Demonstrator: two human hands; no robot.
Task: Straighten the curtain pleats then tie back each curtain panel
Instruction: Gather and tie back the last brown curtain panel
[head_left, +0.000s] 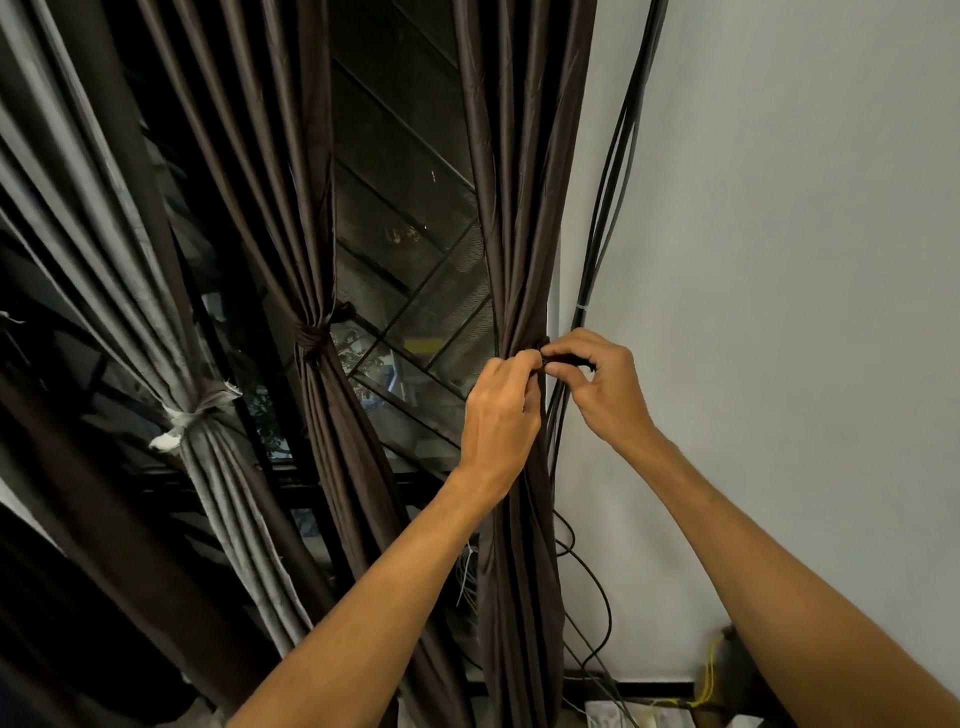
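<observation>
Head view: black cables hang down the wall, just beside the right brown panel, passing behind the right hand. Three panels: grey panel and middle brown panel each tied. Left hand and right hand both pinch a dark tie-back at the right brown panel.

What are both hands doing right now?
Left hand: pinching the dark tie-back against the brown curtain panel.
Right hand: pinching the same tie-back's other end.

Bare left grip, right grip, bare forearms
</observation>
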